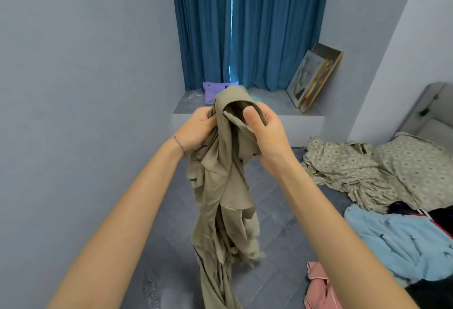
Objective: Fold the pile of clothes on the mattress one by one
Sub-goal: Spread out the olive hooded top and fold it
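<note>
A long khaki garment (224, 198) hangs bunched in the air above the grey mattress (277, 225), its lower end trailing down to the mattress near the bottom of the view. My left hand (196, 130) grips the fabric at its top left side. My right hand (264, 134) holds the top right side, the thumb pressed on an opening of the cloth. On the right lies the pile: a light blue fleece garment (392, 242), a dark garment with red and white stripes (431, 215) and a pink one (318, 286).
A patterned beige bedsheet and pillow (367, 169) lie crumpled at the right. A window ledge (274, 105) beyond holds a purple cloth (213, 90) and leaning picture frames (313, 78), under blue curtains (247, 27). A wall stands close on the left.
</note>
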`<state>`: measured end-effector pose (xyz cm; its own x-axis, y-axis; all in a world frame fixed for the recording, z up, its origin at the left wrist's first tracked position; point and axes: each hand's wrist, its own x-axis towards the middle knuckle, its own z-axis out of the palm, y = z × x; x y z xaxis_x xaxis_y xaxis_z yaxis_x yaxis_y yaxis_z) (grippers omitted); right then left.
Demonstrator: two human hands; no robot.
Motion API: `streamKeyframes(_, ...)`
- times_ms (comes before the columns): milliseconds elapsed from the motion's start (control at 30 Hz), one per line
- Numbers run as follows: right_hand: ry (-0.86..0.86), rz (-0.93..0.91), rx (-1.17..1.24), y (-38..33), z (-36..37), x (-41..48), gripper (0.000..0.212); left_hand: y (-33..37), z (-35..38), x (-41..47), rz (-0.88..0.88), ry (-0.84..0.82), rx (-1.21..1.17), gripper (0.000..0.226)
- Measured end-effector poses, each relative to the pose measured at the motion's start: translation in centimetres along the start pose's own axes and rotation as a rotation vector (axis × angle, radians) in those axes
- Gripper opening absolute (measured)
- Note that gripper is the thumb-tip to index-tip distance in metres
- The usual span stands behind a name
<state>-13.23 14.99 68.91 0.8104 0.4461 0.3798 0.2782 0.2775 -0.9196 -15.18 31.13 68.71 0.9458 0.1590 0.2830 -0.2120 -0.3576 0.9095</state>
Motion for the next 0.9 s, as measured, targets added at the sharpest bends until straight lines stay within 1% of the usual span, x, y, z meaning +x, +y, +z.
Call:
streamKeyframes(67, 0.094, -0.020, 0.043, -1.8, -0.7, 0.6, 0.051, 1.5, 0.8, 0.8, 0.048, -0.001, -0.022, 0.040)
streamKeyframes(167, 0.182, -0.066, 0.088, -3.3, -2.0, 1.2, 0.066, 1.2, 1.9, 1.5, 0.073, -0.031, 0.006, 0.038)
streamKeyframes(233, 0.203, -0.100, 0.065, -2.9, -3.1, 1.1, 0.061, -1.0, 2.5, 1.6, 0.053, -0.066, 0.046, 0.036)
streamKeyframes(267, 0.204, -0.088, 0.030, -2.1, -3.6, 0.9, 0.056, -2.4, 2.7, 1.4, 0.038, -0.076, 0.054, 0.036)
streamKeyframes(367, 0.200, 0.027, -0.142, 1.7, -5.5, -0.7, 0.052, -6.5, 2.6, 0.4, -0.014, -0.044, 0.074, 0.040)
streamKeyframes(467, 0.095, 0.119, -0.377, 6.2, -7.9, -3.2, 0.046, -8.7, 2.5, 0.0, -0.046, 0.032, 0.078, 0.032)
streamKeyframes(567, -0.061, 0.253, -0.501, 9.8, -9.5, -5.7, 0.036, -8.4, 2.7, 0.1, -0.038, 0.045, 0.084, 0.028)
streamKeyframes(633, -0.106, 0.312, -0.518, 11.2, -9.8, -7.0, 0.025, -7.9, 3.0, 0.0, -0.030, -0.019, 0.109, 0.037)
streamKeyframes(733, -0.138, 0.374, -0.503, 12.5, -10.0, -8.0, 0.046, -7.7, 3.7, -0.3, -0.041, -0.083, 0.136, 0.043)
streamKeyframes(767, -0.146, 0.401, -0.479, 12.7, -10.0, -8.3, 0.049, -7.8, 4.0, -0.4, -0.046, -0.091, 0.130, 0.043)
streamKeyframes(800, -0.170, 0.422, -0.466, 12.9, -10.0, -8.4, 0.047, -8.0, 4.1, -0.3, -0.052, -0.094, 0.121, 0.045)
streamKeyframes(833, -0.203, 0.453, -0.445, 12.8, -9.7, -8.5, 0.041, -8.1, 4.4, -0.3, -0.057, -0.096, 0.115, 0.047)
streamKeyframes(867, -0.250, 0.496, -0.417, 13.1, -9.6, -8.6, 0.027, -8.3, 4.8, -0.2, -0.070, -0.095, 0.111, 0.051)
streamKeyframes(900, -0.301, 0.540, -0.383, 13.3, -9.4, -8.8, 0.017, -8.6, 5.3, -0.3, -0.088, -0.093, 0.103, 0.053)
